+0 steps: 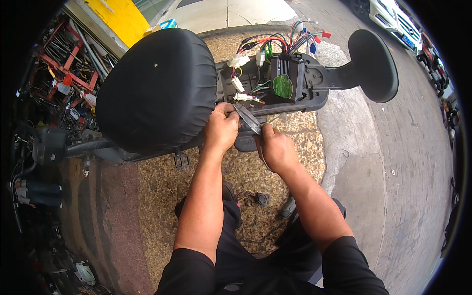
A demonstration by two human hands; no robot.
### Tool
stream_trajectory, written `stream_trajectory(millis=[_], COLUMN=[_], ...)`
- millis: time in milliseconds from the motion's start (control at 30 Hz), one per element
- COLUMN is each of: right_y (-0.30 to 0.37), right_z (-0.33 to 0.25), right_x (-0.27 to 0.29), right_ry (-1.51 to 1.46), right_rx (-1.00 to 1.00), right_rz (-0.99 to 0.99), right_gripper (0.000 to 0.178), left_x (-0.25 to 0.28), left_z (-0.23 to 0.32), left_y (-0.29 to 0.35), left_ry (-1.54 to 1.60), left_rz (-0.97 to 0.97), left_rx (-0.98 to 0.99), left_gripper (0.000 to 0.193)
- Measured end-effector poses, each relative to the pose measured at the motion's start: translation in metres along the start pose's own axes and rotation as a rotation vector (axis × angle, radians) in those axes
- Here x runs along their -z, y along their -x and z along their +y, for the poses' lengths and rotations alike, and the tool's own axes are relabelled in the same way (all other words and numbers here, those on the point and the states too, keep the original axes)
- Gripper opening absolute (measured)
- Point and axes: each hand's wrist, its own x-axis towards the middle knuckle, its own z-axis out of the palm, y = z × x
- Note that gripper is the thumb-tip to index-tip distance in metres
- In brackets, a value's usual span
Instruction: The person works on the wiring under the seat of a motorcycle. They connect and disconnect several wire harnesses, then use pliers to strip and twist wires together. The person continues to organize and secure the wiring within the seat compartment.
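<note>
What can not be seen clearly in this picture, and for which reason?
All in the head view:
- What the left hand pinches, if anything: too small, and its own fingers cover it.
- Grip of the tool: mostly covered by the right hand.
- Parts beneath the seat: hidden by it.
- Rest of the white car: cut off by the top edge.

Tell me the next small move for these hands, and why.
I'd probably ease the left hand slightly back from the tip of the grey tool. The right hand grips the tool, and its far end lies close to the left fingertips. A white plug also sits just beyond, so a slip might nick skin or catch the plug.
</note>
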Motion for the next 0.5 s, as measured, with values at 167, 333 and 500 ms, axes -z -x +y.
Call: stream_trajectory(millis=[167, 333, 500], right_y=[0.001, 0.000, -0.002], right_z=[0.002, 0.001, -0.002], right_x=[0.016, 0.028, 0.039], right_ry=[-0.230, -0.548, -0.725], right_rx=[-0.011, -0.072, -0.163], right_rz=[-0.166, -0.314, -0.445], right_gripper=[0.027, 0.030, 0.030], left_x=[0.001, 0.001, 0.002], left_z=[0.003, 0.003, 0.005], left_y=[0.003, 0.003, 0.002], left_ry=[0.078, 0.052, 0.058], left_rz=[-0.033, -0.027, -0.040], left_rx=[-0.019, -0.007, 0.001], left_gripper=[0.011, 0.010, 0.010])
